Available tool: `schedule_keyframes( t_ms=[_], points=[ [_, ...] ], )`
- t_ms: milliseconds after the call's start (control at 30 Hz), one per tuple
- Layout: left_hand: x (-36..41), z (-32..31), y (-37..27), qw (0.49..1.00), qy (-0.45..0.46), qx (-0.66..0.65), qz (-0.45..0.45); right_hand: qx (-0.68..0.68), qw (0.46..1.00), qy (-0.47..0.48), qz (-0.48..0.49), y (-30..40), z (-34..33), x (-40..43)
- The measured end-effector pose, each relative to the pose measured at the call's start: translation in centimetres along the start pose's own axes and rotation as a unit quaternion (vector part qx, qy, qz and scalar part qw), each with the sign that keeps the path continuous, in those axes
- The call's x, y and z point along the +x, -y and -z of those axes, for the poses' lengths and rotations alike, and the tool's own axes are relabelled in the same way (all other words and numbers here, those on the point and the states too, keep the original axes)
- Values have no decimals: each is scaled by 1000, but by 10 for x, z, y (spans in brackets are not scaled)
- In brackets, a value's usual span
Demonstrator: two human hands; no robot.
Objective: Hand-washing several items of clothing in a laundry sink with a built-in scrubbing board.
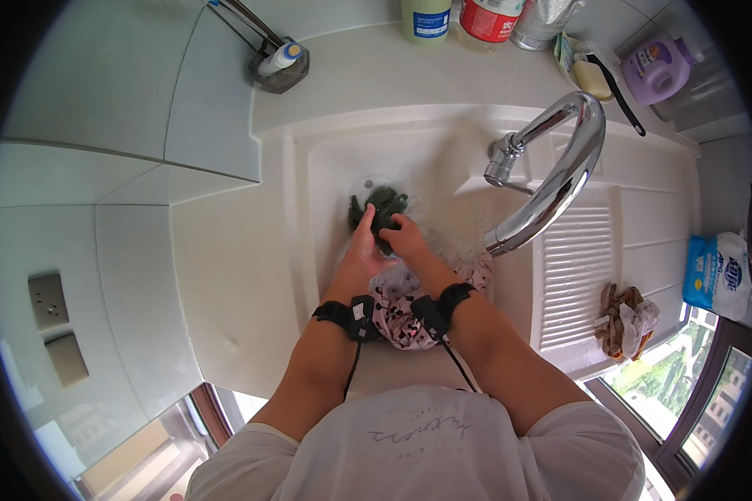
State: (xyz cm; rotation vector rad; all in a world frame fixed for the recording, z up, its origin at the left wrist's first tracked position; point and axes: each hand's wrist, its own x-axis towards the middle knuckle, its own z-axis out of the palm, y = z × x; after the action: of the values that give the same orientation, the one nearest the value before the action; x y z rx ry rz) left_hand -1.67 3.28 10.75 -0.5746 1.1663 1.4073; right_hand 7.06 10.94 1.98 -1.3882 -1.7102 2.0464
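Note:
A wet dark green cloth [385,203] is bunched between my two hands, low over the basin of a white laundry sink [338,150]. My left hand [365,241] lies along the cloth's near left side with the thumb pointing away from me. From the right, my right hand [406,237] pinches the cloth between thumb and curled fingers. Nearer my body, a pink patterned cloth [407,322] lies in sudsy water, partly hidden under my wrists. Both forearms wear black straps with small devices and cables.
A chrome faucet [576,169] arches over the basin's right side. Right of it are a ribbed washboard [575,275] and a brown and white bundle [626,322]. Bottles, a soap bar [592,79] and a black-handled brush [617,94] stand or lie along the back ledge.

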Motion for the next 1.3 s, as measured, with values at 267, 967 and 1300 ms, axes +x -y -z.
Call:
schedule_keyframes(
  t_ms=[267, 967, 1300],
  points=[
    [-18, -17, 29, 984, 28, -132, -118, -199, 971, -76, 111, 101, 15, -59],
    [-11, 55, 40, 992, -105, 19, -70, -439, 895, -45, 62, -21, 57, -35],
    [-59, -63, 35, 994, -109, 12, -22, 282, 957, 58, 48, 92, 106, -137]
  ],
)
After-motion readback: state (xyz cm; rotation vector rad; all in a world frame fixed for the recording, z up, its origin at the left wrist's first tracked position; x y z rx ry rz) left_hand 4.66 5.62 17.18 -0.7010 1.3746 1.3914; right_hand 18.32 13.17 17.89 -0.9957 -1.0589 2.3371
